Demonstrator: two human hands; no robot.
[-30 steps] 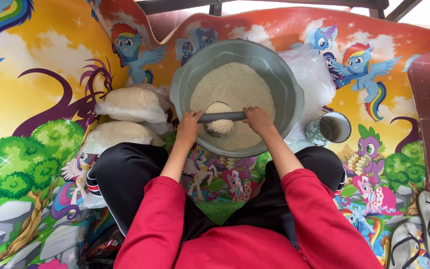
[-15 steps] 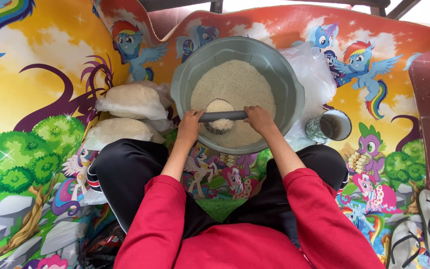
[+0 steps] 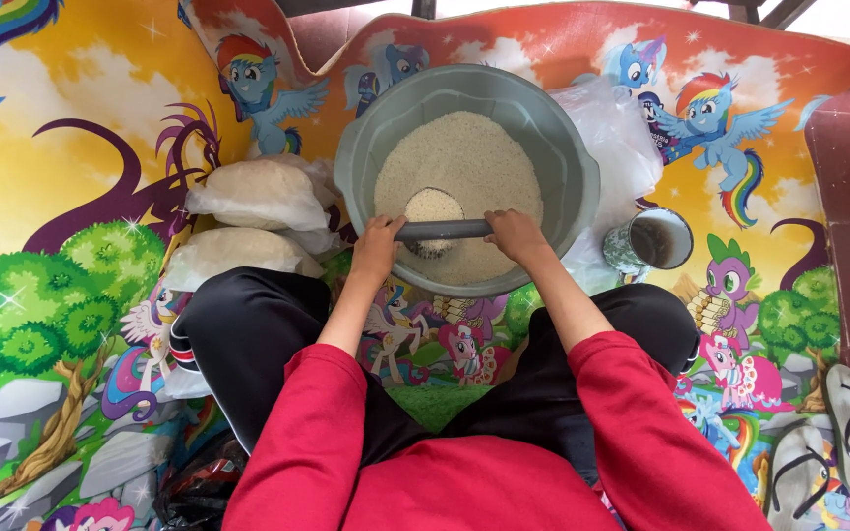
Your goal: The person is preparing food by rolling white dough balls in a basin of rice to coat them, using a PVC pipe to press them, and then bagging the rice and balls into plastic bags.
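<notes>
At twelve o'clock from the lap, both hands, left hand [image 3: 378,246] and right hand [image 3: 512,233], grip a grey scoop-handled ladle [image 3: 438,228] level, keeping its white grain heaped over the round grey plastic basin [image 3: 563,147].

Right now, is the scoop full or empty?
Full: the scoop holds a mound of white grain above the basin, its handle gripped by left hand and right hand.

The person wears a bright red long-sleeved top [image 3: 464,472], its sleeves pushed up to just below the elbows so the forearms are bare. Black trousers [image 3: 248,334] cover both legs, with a small red-and-white striped trim at the outer left knee. Both hands, left [image 3: 378,246] and right [image 3: 514,233], are bare, without gloves or rings showing.
</notes>
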